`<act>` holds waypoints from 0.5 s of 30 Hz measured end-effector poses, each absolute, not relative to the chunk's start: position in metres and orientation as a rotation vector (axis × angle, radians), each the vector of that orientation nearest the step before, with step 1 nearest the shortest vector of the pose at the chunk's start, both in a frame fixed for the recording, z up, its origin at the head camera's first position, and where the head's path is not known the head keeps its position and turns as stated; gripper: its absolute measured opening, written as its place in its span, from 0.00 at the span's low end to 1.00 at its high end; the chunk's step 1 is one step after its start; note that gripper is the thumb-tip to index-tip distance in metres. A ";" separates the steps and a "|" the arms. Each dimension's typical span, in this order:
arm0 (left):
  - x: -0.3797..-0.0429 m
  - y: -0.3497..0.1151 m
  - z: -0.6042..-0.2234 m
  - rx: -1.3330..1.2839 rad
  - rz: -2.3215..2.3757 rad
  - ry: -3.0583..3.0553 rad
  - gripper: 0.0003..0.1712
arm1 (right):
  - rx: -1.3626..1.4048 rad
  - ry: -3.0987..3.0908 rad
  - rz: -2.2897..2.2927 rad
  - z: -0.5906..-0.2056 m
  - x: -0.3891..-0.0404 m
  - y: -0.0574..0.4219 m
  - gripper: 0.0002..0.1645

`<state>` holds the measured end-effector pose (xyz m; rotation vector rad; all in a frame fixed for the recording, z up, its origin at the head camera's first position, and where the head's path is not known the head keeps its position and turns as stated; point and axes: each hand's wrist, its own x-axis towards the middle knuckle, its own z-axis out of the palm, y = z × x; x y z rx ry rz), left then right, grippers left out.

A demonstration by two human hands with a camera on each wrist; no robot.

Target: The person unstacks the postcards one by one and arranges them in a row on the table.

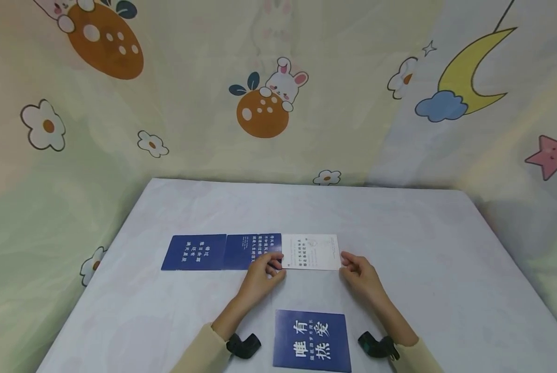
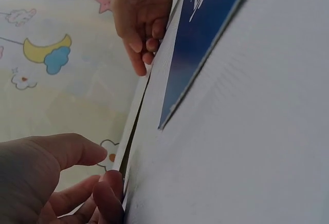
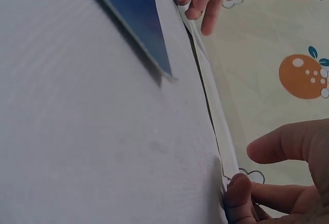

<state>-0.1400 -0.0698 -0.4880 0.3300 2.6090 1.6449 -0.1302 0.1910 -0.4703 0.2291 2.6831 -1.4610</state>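
Three cards lie edge to edge in a row: a blue card [image 1: 175, 259] at the left, another blue card [image 1: 239, 254] in the middle and a white card [image 1: 324, 254] at the right, all with printed characters. My left hand [image 1: 259, 277] rests its fingertips at the seam between the middle blue card and the white one. At the white card's right edge are the fingertips of my right hand [image 1: 364, 280]. In the left wrist view, thumb and fingers of the left hand [image 2: 61, 183] stand apart; the right hand [image 3: 288, 183] looks alike in its own wrist view.
One more blue card [image 1: 289, 326] with large white characters lies near the front, between the forearms. The white table [image 1: 413, 228] backs onto a patterned cloth wall [image 1: 189, 77]. Black cameras [image 1: 244, 346] sit on both wrists.
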 end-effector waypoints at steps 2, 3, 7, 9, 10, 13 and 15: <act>-0.139 -0.070 -0.487 0.341 1.632 2.615 0.20 | 0.221 2.670 -1.456 -0.471 -0.127 0.193 0.27; -0.139 -0.070 -0.487 0.346 1.625 2.621 0.20 | 0.215 2.668 -1.456 -0.472 -0.126 0.194 0.27; -0.136 -0.071 -0.487 0.350 1.593 2.649 0.20 | 0.182 2.665 -1.460 -0.472 -0.118 0.199 0.27; -0.133 -0.072 -0.487 0.339 1.580 2.652 0.21 | 0.136 2.669 -1.438 -0.472 -0.113 0.201 0.27; -0.132 -0.073 -0.487 0.339 1.577 2.650 0.21 | 0.105 2.670 -1.428 -0.472 -0.111 0.202 0.28; -0.130 -0.074 -0.488 0.342 1.577 2.625 0.22 | -0.017 2.669 -1.396 -0.471 -0.104 0.204 0.30; -0.129 -0.076 -0.488 0.369 1.573 2.605 0.23 | -0.099 2.656 -1.393 -0.471 -0.098 0.206 0.31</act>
